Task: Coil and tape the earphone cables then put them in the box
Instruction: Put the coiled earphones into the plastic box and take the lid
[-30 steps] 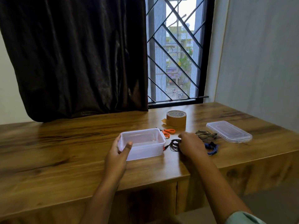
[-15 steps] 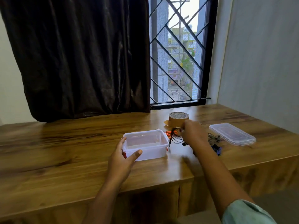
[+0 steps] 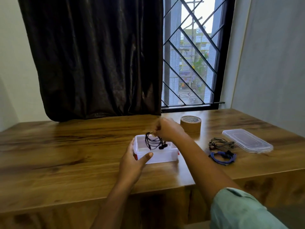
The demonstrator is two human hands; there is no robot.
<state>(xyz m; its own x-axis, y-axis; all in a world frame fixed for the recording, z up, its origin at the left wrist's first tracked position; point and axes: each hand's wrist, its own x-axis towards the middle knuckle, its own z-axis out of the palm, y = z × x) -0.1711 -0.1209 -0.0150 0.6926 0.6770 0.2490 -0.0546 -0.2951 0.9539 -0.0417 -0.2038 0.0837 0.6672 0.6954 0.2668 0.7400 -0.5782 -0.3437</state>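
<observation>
A clear plastic box [image 3: 165, 157] stands on the wooden table. My left hand [image 3: 133, 160] grips its near left corner, thumb along the front wall. Above the box my right hand [image 3: 166, 129] pinches a coiled black earphone cable [image 3: 154, 142], which dangles into the open top with its earbuds low. To the right on the table lie a grey earphone bundle [image 3: 221, 143] and a blue coiled earphone cable [image 3: 222, 157]. A brown tape roll [image 3: 190, 123] stands behind my right hand.
The box's clear lid [image 3: 247, 140] lies flat at the far right of the table [image 3: 66, 154]. A dark curtain and a barred window stand behind. The table's front edge runs just below my forearms.
My right hand lifted the black cable from the table and carried it left, over the box. My left hand kept hold of the box. The scissors are now hidden.
</observation>
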